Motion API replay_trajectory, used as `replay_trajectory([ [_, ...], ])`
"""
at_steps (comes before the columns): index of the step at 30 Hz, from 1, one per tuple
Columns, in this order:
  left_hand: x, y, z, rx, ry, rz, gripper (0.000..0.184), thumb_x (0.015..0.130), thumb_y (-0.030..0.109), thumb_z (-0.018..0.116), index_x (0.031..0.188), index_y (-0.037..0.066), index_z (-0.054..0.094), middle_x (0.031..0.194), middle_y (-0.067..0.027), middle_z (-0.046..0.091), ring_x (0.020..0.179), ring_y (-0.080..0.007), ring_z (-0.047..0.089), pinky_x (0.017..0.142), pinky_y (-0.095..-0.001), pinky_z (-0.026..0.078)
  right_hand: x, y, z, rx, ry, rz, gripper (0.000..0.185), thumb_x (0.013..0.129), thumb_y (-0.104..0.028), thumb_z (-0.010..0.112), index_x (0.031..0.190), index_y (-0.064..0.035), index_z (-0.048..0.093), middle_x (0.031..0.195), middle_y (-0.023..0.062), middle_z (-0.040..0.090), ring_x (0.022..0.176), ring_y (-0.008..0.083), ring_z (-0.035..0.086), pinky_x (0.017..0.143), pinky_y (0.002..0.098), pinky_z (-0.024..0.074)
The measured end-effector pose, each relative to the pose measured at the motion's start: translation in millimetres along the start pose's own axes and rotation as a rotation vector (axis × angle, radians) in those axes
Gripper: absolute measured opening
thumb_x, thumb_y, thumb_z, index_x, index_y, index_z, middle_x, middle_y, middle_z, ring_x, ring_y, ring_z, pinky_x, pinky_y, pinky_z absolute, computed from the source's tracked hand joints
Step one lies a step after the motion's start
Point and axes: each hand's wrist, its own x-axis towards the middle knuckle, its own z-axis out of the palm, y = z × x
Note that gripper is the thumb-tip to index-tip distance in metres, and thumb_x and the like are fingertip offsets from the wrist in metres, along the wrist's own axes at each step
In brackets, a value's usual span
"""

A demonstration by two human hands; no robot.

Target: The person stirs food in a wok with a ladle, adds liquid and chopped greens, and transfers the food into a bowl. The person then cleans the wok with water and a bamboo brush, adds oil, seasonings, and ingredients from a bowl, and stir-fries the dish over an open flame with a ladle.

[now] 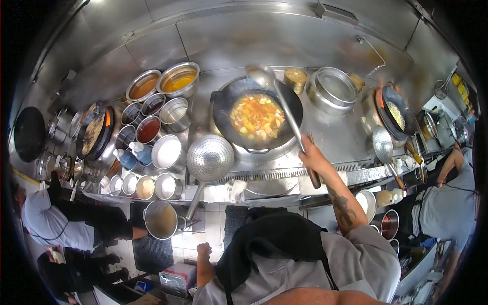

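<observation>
My right hand [313, 156] is wrapped round the handle of a long metal ladle [288, 111]. The ladle's bowl is raised over the far rim of a black wok [220, 116] on the stove. Orange soup or stew [257, 118] with chopped pieces fills the wok's middle. My left hand [204, 250] hangs low by my body in a loose fist, with nothing seen in it. To the wok's left, a perforated strainer [210, 157] rests with its handle toward a pot [160, 220] of cloudy liquid.
Several metal containers of sauces [148, 129] and powders [145, 187] crowd the left counter, with two squeeze bottles [140, 152]. A large pot [333, 91] stands right of the wok. Other woks [390, 113] flank both sides. Co-workers stand at left [61, 218] and right [447, 208].
</observation>
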Motion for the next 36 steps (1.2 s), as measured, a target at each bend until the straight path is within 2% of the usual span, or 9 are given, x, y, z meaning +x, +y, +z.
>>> replay_trajectory([
  [4,3,-27,1,-0.184,0.078,-0.115,0.006,0.08,0.009,0.055,0.074,0.008,0.052,0.061,-0.0065,0.051,0.049,-0.0175,0.051,0.041,-0.0302,0.042,1,30,15,-0.324,0.025,-0.074,0.06,0.076,-0.005,0.056,0.134,-0.0004,0.041,0.118,0.0249,0.052,0.104,0.0339,0.048,0.09,0.0389,0.0392],
  [8,-14,-50,-6,0.175,0.061,0.064,0.007,0.078,0.012,0.058,0.073,0.01,0.053,0.059,-0.0052,0.049,0.047,-0.0182,0.049,0.039,-0.0307,0.04,-12,25,27,-0.135,-0.016,-0.016,0.049,0.079,-0.004,0.055,0.126,0.0057,0.045,0.074,0.0085,0.058,0.056,0.0158,0.055,0.053,0.0276,0.0456],
  [12,-46,-67,-3,0.821,0.248,0.644,0.008,0.076,0.015,0.061,0.072,0.012,0.054,0.057,-0.0039,0.046,0.044,-0.0189,0.047,0.038,-0.0313,0.038,-9,17,20,0.665,-0.112,0.373,0.026,0.086,-0.007,0.05,0.111,-0.0004,0.052,0.067,-0.001,0.048,0.052,0.0068,0.049,0.044,0.023,0.0374],
  [18,-100,-71,35,0.54,0.167,0.222,0.012,0.07,0.016,0.064,0.062,0.013,0.055,0.06,-0.0041,0.054,0.052,-0.0224,0.054,0.046,-0.036,0.044,-24,31,-49,1.973,-0.507,0.545,0.029,0.095,-0.013,0.042,0.121,-0.0021,0.043,0.075,-0.0012,0.048,0.05,0.0051,0.043,0.045,0.0226,0.0365],
  [22,-134,-67,59,0.742,0.002,-0.164,0.01,0.067,0.017,0.064,0.058,0.012,0.06,0.067,-0.0069,0.063,0.064,-0.0244,0.062,0.052,-0.0401,0.048,-61,66,-76,1.155,0.002,0.237,0.04,0.092,-0.025,0.055,0.124,-0.0025,0.047,0.093,0.0017,0.056,0.07,0.0106,0.054,0.061,0.0231,0.0436],
  [25,-170,-84,74,0.898,0.432,-0.03,0.009,0.067,0.018,0.061,0.067,0.011,0.066,0.069,-0.0123,0.064,0.067,-0.0283,0.063,0.056,-0.0439,0.049,-51,165,-91,0.095,0.067,0.198,0.049,0.089,-0.017,0.055,0.133,-0.0014,0.039,0.09,0.01,0.055,0.068,0.019,0.049,0.06,0.0306,0.0401],
  [27,-197,-71,73,0.273,0.824,-0.089,0.023,0.078,0.021,0.056,0.083,0.001,0.066,0.092,-0.0197,0.066,0.085,-0.0361,0.063,0.073,-0.0458,0.051,-62,241,-92,-0.465,0.225,-0.184,0.046,0.09,-0.025,0.053,0.125,0.004,0.046,0.116,0.024,0.055,0.104,0.0398,0.053,0.094,0.0443,0.0414],
  [28,-234,2,37,-0.391,0.74,-0.519,0.029,0.078,0.022,0.054,0.089,-0.003,0.065,0.099,-0.0247,0.063,0.093,-0.04,0.06,0.081,-0.0455,0.049,-46,303,-101,-0.764,0.285,-0.444,0.042,0.085,-0.024,0.059,0.117,0.0026,0.053,0.091,0.0207,0.063,0.075,0.0352,0.062,0.068,0.0419,0.0525],
  [36,-366,15,-24,-0.409,1.525,-0.441,0.033,0.074,0.013,0.059,0.102,-0.005,0.061,0.087,-0.0217,0.066,0.082,-0.0326,0.064,0.074,-0.0403,0.05,3,149,-58,-0.693,-0.143,-0.013,0.036,0.085,-0.021,0.058,0.112,0.0025,0.054,0.082,0.0182,0.062,0.065,0.0307,0.06,0.057,0.0392,0.0496],
])
